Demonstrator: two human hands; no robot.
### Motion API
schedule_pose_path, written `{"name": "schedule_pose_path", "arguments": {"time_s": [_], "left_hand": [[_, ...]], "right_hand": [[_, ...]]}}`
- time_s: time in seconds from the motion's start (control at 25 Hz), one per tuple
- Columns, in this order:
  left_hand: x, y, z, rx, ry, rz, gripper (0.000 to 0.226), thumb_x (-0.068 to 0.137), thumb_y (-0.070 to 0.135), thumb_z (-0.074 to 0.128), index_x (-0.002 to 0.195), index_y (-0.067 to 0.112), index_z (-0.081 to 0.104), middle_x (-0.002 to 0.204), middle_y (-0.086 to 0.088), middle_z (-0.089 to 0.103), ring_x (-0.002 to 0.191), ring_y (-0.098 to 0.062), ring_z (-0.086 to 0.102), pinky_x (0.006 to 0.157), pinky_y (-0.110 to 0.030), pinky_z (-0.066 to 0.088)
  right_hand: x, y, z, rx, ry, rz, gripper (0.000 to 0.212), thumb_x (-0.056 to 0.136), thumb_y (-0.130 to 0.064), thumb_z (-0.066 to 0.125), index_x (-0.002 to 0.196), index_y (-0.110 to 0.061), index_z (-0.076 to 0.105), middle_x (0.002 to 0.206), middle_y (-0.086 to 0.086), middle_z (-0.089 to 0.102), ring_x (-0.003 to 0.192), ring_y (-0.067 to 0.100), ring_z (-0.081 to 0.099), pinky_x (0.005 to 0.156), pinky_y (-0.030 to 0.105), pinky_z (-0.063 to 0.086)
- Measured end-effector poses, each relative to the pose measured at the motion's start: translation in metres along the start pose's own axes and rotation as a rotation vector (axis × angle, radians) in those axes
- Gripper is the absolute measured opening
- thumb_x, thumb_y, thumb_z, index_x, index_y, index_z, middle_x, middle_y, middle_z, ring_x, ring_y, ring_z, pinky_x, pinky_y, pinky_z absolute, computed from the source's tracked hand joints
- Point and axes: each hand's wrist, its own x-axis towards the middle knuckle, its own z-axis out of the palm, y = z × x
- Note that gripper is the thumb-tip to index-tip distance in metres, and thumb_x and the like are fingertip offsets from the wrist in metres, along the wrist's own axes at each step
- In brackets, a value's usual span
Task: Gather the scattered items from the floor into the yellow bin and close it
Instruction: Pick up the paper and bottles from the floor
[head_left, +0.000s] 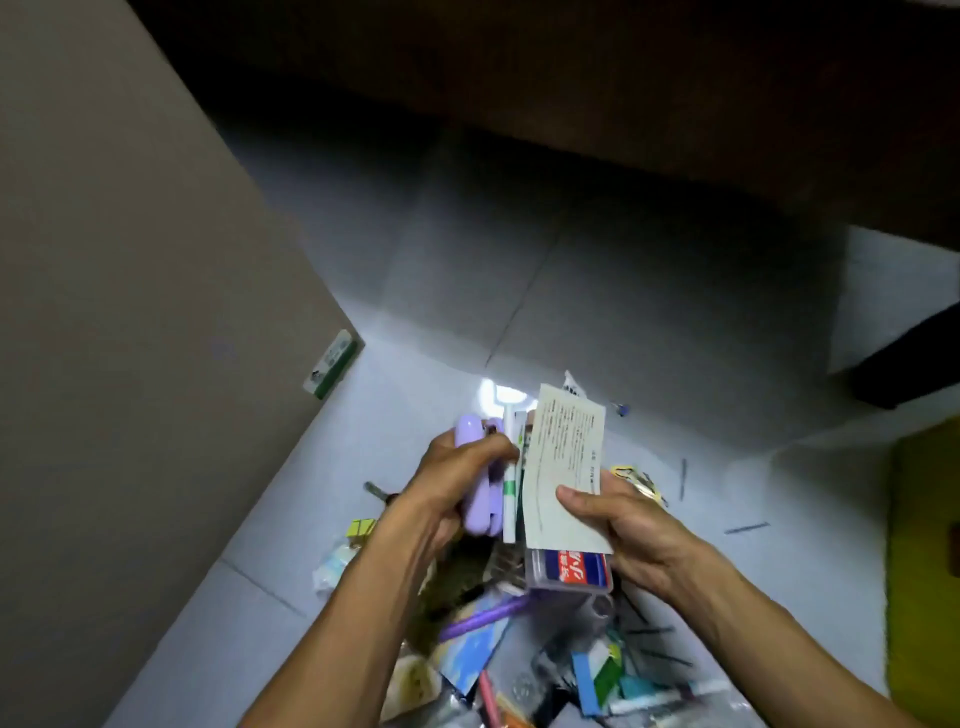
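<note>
A smooth, rounded lilac plastic case (480, 483) and a slim white-and-green box (511, 493) are clasped upright in the left hand (457, 480). A flat printed paper leaflet (566, 467) is pinched by the right hand (618, 525), with a red-labelled clear plastic box (571, 571) held beneath it. Below the hands, glossy packets, pens and cards (519, 660) are heaped on the pale tiled floor (623, 312). What may be the yellow bin (924, 545) is seen at the right edge, blurred.
</note>
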Motion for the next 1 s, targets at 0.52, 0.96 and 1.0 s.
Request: {"name": "schedule_pose_path", "arguments": {"time_s": [0.52,0.96,1.0], "left_hand": [[-0.156,-0.011,0.378,-0.083,-0.549,-0.159,0.032,0.086,0.016,0.067,0.114,0.001,0.063,0.112,-0.015,0.071,0.106,-0.030,0.067,0.094,-0.043,0.054],[-0.099,-0.090,0.387,1.789,-0.522,0.997,0.058,0.101,0.045,0.033,0.152,0.019,0.024,0.163,0.001,0.012,0.150,-0.019,-0.007,0.115,-0.062,0.000],[-0.097,-0.090,0.390,1.824,-0.481,0.993,0.060,0.102,0.045,0.029,0.154,0.017,0.019,0.163,0.000,0.009,0.150,-0.019,-0.009,0.115,-0.062,-0.003]], "right_hand": [[-0.341,-0.081,-0.205,0.120,0.470,-0.462,0.052,0.077,-0.004,0.072,0.127,-0.012,0.059,0.119,0.018,0.068,0.106,0.038,0.067,0.078,0.045,0.059],[-0.268,-0.039,-0.290,-1.070,1.003,-0.294,0.078,0.093,-0.029,0.060,0.155,-0.025,0.013,0.165,0.001,0.004,0.151,0.023,0.003,0.119,0.041,0.015],[-0.265,-0.039,-0.293,-1.143,0.964,-0.282,0.077,0.094,-0.028,0.058,0.155,-0.027,0.011,0.165,0.000,-0.001,0.151,0.023,-0.004,0.120,0.040,0.009]]}}
